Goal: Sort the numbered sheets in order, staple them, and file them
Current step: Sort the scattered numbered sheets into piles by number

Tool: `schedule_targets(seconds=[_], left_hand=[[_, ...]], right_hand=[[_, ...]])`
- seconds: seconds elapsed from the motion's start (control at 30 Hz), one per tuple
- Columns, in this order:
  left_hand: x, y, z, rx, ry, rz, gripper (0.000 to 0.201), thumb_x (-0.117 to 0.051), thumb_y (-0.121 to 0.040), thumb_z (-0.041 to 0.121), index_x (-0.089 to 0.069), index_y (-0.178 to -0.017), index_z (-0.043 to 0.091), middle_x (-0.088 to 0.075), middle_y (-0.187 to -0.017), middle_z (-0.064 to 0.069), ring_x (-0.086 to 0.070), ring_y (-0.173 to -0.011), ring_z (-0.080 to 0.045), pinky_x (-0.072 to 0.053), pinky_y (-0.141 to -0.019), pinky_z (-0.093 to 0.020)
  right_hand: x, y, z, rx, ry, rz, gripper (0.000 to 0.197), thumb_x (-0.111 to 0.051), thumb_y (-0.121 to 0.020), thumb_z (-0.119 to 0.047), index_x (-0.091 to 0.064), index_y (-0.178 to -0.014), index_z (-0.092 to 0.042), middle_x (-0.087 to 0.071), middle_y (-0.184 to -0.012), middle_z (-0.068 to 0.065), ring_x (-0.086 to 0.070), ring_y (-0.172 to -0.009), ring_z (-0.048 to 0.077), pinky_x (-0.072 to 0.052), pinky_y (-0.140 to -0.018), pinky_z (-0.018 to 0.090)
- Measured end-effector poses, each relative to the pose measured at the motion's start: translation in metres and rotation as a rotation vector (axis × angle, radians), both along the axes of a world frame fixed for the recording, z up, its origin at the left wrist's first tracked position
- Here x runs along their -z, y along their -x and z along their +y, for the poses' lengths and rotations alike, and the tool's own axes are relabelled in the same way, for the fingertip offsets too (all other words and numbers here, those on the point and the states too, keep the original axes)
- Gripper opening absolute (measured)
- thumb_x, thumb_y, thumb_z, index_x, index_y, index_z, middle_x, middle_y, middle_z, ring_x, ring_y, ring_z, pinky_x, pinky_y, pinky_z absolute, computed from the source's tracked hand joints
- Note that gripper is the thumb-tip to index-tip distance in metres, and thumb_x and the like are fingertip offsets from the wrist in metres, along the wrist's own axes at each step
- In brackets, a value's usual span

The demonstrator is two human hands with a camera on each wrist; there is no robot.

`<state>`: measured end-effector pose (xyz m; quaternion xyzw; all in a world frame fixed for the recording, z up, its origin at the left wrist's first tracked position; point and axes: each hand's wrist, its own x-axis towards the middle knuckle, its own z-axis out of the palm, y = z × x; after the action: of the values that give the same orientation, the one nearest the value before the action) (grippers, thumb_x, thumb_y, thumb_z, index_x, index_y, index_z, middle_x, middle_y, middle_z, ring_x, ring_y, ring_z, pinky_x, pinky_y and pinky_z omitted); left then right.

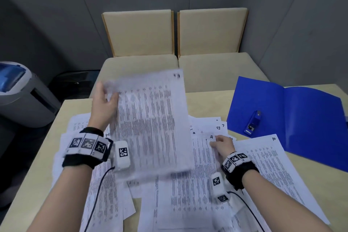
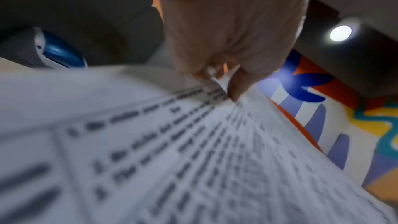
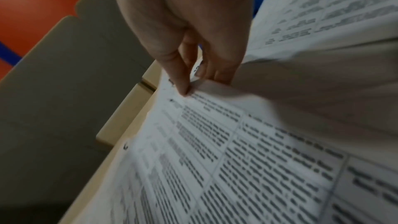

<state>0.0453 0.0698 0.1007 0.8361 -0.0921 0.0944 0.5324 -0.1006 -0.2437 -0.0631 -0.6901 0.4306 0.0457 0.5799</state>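
My left hand (image 1: 105,100) pinches the top left edge of a printed sheet (image 1: 150,124) and holds it up, blurred, above the table; the pinch on the sheet (image 2: 150,142) shows under the left hand (image 2: 224,81) in the left wrist view. Loose numbered sheets (image 1: 197,194) lie spread over the table, with 4, 7, 23 and 10 readable at their corners. My right hand (image 1: 218,142) pinches the top corner of the sheet marked 4 (image 1: 211,137). In the right wrist view the right hand (image 3: 193,84) has thumb and forefinger closed on a lifted sheet corner (image 3: 206,89).
An open blue folder (image 1: 301,118) lies at the table's right, with a blue stapler (image 1: 253,123) on its left leaf. Two beige chairs (image 1: 175,34) stand behind the table (image 1: 33,184). A grey shredder with a blue top (image 1: 20,90) stands at the left.
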Motion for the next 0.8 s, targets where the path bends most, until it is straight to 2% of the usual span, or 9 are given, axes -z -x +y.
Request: schedule_targets(seconds=[0.1,0.2,0.3,0.37,0.47,0.53,0.6,0.67,0.8], left_hand=[[0.051,0.014,-0.003,0.104,-0.107,0.316,0.020,-0.049,-0.095,0.010,-0.044,-0.114,0.005,-0.061,-0.096,-0.025,-0.049,-0.050,-0.015,-0.044,-0.042,-0.028],[0.114,0.047,-0.020,0.187,-0.250,0.495,0.040,-0.045,-0.095,0.018,-0.036,-0.134,0.013,-0.057,-0.121,-0.027,-0.060,-0.059,-0.024,-0.050,-0.050,-0.032],[0.144,0.089,-0.044,0.233,-0.249,0.608,0.042,-0.040,-0.098,0.016,-0.033,-0.139,0.017,-0.057,-0.122,-0.018,-0.060,-0.058,-0.020,-0.052,-0.046,-0.027],[0.155,0.103,-0.055,0.208,-0.266,0.614,0.040,-0.039,-0.099,0.013,-0.033,-0.138,0.016,-0.059,-0.120,-0.016,-0.066,-0.080,-0.029,-0.056,-0.066,-0.035],[0.167,0.107,-0.064,0.168,-0.307,0.601,0.034,-0.039,-0.097,0.008,-0.037,-0.131,0.010,-0.058,-0.125,-0.018,-0.060,-0.100,-0.030,-0.048,-0.085,-0.035],[0.170,0.106,-0.071,0.133,-0.314,0.597,0.035,-0.042,-0.096,0.010,-0.038,-0.131,0.007,-0.052,-0.132,-0.015,-0.055,-0.111,-0.029,-0.044,-0.091,-0.034],[0.167,0.099,-0.075,0.028,-0.352,0.478,0.032,-0.045,-0.095,0.015,-0.042,-0.126,0.009,-0.048,-0.128,-0.011,-0.052,-0.111,-0.026,-0.043,-0.089,-0.034],[0.166,0.080,-0.074,-0.072,-0.556,0.332,0.033,-0.045,-0.094,0.020,-0.043,-0.126,0.013,-0.045,-0.126,-0.009,-0.047,-0.113,-0.025,-0.040,-0.092,-0.037],[0.161,0.043,-0.060,0.011,-0.943,0.404,0.030,-0.044,-0.093,0.030,-0.051,-0.120,0.020,-0.053,-0.122,-0.003,-0.050,-0.112,-0.024,-0.032,-0.103,-0.044]], right_hand=[[0.000,0.001,0.001,0.083,-0.263,-0.068,0.011,-0.056,-0.085,0.007,-0.062,-0.089,-0.001,-0.064,-0.079,0.018,-0.063,-0.076,0.031,-0.052,-0.077,0.043],[0.000,0.003,0.003,0.055,-0.282,-0.039,0.006,-0.056,-0.089,-0.004,-0.062,-0.091,-0.005,-0.062,-0.074,0.014,-0.056,-0.061,0.024,-0.044,-0.056,0.027],[-0.001,0.006,0.007,0.115,-0.383,-0.058,0.010,-0.052,-0.093,-0.007,-0.058,-0.085,-0.009,-0.055,-0.060,0.005,-0.050,-0.049,0.017,-0.038,-0.046,0.022],[-0.006,0.011,0.009,0.141,-0.503,-0.082,0.024,-0.053,-0.095,-0.026,-0.056,-0.075,-0.014,-0.053,-0.051,-0.002,-0.047,-0.041,0.012,-0.036,-0.045,0.023],[-0.010,0.016,0.013,0.051,-0.532,-0.081,0.022,-0.062,-0.089,-0.037,-0.061,-0.096,-0.016,-0.065,-0.087,0.007,-0.061,-0.074,0.018,-0.047,-0.061,0.032],[-0.007,0.016,0.014,-0.025,-0.361,-0.068,0.031,-0.067,-0.086,-0.009,-0.051,-0.113,-0.010,-0.058,-0.107,0.015,-0.061,-0.094,0.029,-0.053,-0.080,0.044],[-0.002,0.015,0.014,-0.106,-0.163,-0.014,0.031,-0.060,-0.082,0.009,-0.050,-0.104,-0.010,-0.056,-0.108,0.019,-0.060,-0.103,0.037,-0.049,-0.093,0.053],[0.004,0.016,0.013,-0.184,-0.042,0.027,0.027,-0.057,-0.080,0.006,-0.054,-0.095,-0.017,-0.063,-0.107,0.017,-0.062,-0.101,0.035,-0.049,-0.094,0.054],[0.001,0.015,0.015,-0.185,-0.003,0.020,0.024,-0.056,-0.081,0.003,-0.050,-0.101,-0.010,-0.062,-0.108,0.005,-0.059,-0.102,0.024,-0.046,-0.101,0.044]])
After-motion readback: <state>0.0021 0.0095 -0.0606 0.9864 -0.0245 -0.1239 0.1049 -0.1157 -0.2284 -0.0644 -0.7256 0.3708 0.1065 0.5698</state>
